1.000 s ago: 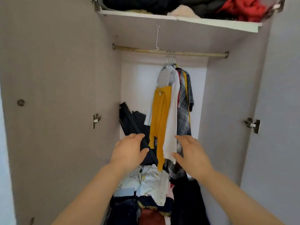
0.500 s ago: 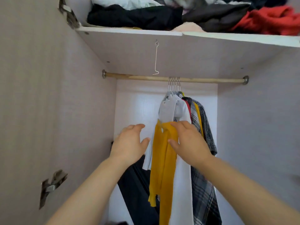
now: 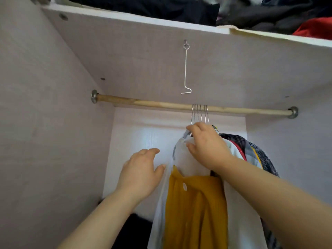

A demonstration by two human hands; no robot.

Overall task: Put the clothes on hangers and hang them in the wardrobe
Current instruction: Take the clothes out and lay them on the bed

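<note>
Just below right hand [image 3: 208,146]: shirt [image 3: 186,159]

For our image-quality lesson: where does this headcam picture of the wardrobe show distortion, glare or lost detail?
Head view: the wide lens splays the left wall and slants the wooden rail; the back panel glares near white; dark clothes on the top shelf smear together; the right hand pinching the white shirt is sharp.

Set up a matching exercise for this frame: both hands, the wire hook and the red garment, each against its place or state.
1 right hand
2 left hand
3 wire hook
4 red garment

A lying on the top shelf
B open, left of the mustard garment
C dangling under the shelf
D gripping the white garment's top

Pairs: 1-D, 2-B, 3-C, 4-A
</note>
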